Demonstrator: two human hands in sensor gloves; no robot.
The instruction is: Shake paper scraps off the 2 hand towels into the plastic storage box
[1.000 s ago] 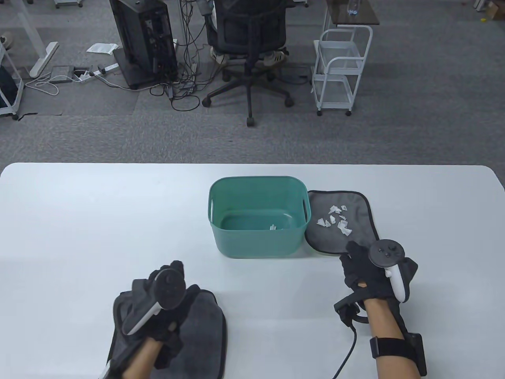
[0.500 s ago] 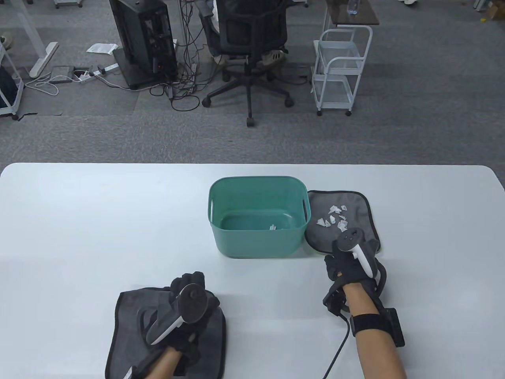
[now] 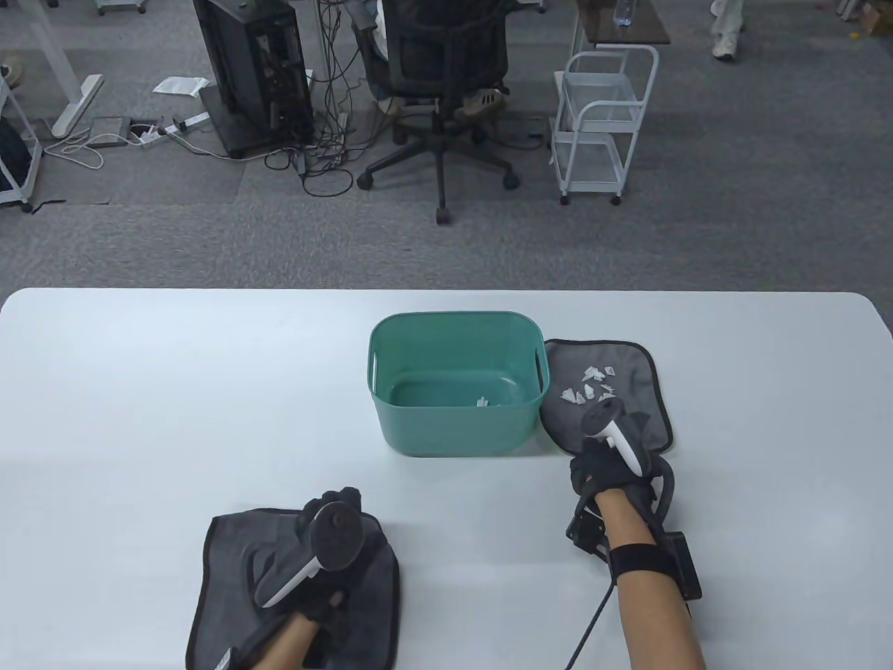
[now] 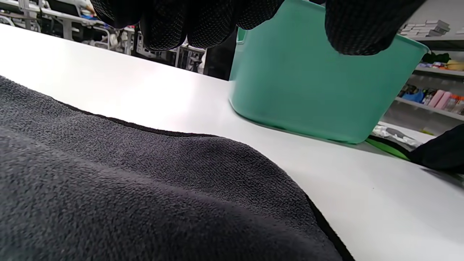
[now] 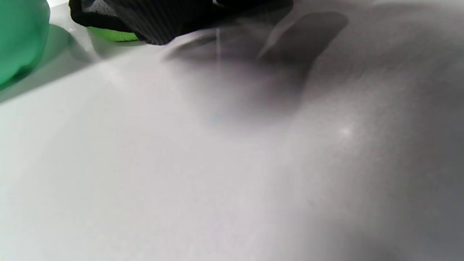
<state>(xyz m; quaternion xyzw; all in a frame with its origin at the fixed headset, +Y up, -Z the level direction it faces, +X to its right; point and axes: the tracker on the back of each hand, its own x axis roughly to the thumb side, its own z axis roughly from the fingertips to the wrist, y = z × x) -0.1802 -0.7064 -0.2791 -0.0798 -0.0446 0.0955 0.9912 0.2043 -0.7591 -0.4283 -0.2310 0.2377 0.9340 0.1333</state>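
A teal plastic storage box [image 3: 453, 426] stands mid-table with a few paper scraps [image 3: 483, 402] inside. To its right lies a dark grey hand towel [image 3: 628, 370] with several white scraps [image 3: 589, 387] on it. My right hand [image 3: 594, 460] is at that towel's near edge, which is bunched up under the tracker. In the right wrist view the towel edge [image 5: 108, 34] is raised, showing a green underside. A second grey towel [image 3: 230, 558] lies at the front left. My left hand [image 3: 333, 504] hovers over its far edge; its fingers [image 4: 203, 25] hang above the cloth [image 4: 145, 188], holding nothing.
The white table [image 3: 139, 391] spreads wide to the left of the box. A cable [image 3: 593, 621] trails from my right wrist to the front edge. Beyond the table stand an office chair [image 3: 439, 63] and a white wire cart [image 3: 600, 125].
My right hand moved forward and left onto the near edge of the right towel, which has puckered. My left hand shifted right and forward across the left towel, which now lies flatter.
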